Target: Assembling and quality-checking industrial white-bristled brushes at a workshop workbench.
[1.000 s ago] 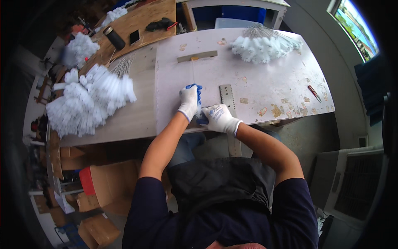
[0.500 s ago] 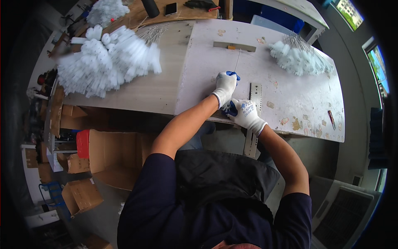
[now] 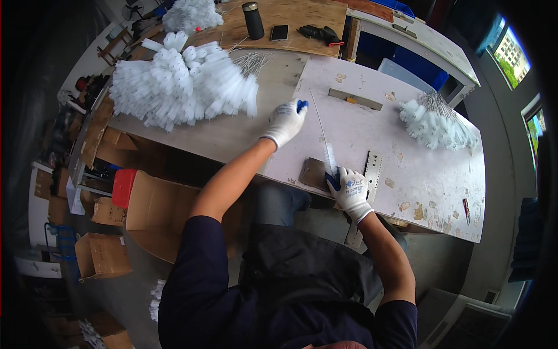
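My right hand (image 3: 353, 192), in a white glove with blue fingertips, pinches a thin brush (image 3: 329, 156) by the lower end of its white bristles. The brush's bare wire stem points away from me, over the tabletop. Under and beside those fingers lies a small dark metal plate (image 3: 314, 173) at the table's near edge. My left hand (image 3: 286, 124), gloved alike, is raised to the left of the wire, apart from it. Its fingers are curled, and whatever they may hold is hidden. A perforated metal strip (image 3: 372, 171) runs past my right hand and over the near edge.
A large heap of white bristle brushes (image 3: 168, 87) covers the left of the table (image 3: 418, 174). A smaller bundle (image 3: 436, 125) lies at the right. A metal bar (image 3: 363, 101), a pen-like tool (image 3: 467, 211), a black bottle (image 3: 253, 22), a phone (image 3: 279, 32) and cardboard boxes (image 3: 163, 209) are around.
My left hand has come away from the wire and moved left. The brush's bristles and the metal plate, hidden before, now show beside my right hand. The whole view has shifted.
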A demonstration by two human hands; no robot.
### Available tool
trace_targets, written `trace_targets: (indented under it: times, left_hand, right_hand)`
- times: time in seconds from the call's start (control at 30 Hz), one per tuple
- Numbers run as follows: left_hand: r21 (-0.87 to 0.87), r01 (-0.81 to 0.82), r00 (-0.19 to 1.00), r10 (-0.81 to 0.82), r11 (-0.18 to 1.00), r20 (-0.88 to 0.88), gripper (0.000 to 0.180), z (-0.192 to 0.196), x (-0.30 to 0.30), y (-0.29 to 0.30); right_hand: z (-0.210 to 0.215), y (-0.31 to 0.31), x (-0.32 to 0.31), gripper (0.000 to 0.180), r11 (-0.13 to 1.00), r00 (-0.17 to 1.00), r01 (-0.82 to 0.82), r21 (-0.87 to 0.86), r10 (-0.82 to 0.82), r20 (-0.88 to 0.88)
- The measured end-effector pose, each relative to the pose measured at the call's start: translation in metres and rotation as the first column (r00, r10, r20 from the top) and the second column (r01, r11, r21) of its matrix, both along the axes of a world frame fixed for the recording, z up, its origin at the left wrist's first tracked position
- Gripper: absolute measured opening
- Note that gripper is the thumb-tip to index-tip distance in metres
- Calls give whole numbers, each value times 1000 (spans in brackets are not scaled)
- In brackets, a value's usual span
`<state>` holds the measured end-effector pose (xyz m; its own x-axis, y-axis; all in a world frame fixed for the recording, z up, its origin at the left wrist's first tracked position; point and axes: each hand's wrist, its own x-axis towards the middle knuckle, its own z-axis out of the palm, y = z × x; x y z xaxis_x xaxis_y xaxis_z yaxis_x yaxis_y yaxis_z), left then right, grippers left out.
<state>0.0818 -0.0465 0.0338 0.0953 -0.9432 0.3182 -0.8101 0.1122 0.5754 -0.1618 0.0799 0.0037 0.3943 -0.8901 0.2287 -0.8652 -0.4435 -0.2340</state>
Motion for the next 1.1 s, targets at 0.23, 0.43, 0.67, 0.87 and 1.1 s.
trace_targets:
  times: [0.23, 0.43, 0.67, 0.87, 1.1]
  left_hand:
    - [-47, -323, 597, 242, 945, 765, 26, 20, 117, -70]
    - [-10, -486, 480, 276, 874, 833, 23, -6, 148, -114]
    - [83, -344, 773, 232, 935, 591, 37, 45, 126, -93]
    - [166, -73, 952, 118, 984, -283, 29, 20, 64, 28]
    - [130, 102, 778, 3, 986, -628, 20, -23, -8, 81]
  right_hand:
    - [0, 5, -13, 39, 995, 989, -21, -100, 35, 141]
    - [-8, -1, -9, 37, 1000, 912, 2, -3, 0, 410]
    - [-4, 1, -17, 24, 981, 763, 164, 102, -191, 617]
    - [20, -42, -83, 17, 935, 501, 289, 203, -329, 801]
    - [57, -119, -202, 30, 774, 440, 512, 372, -608, 661]
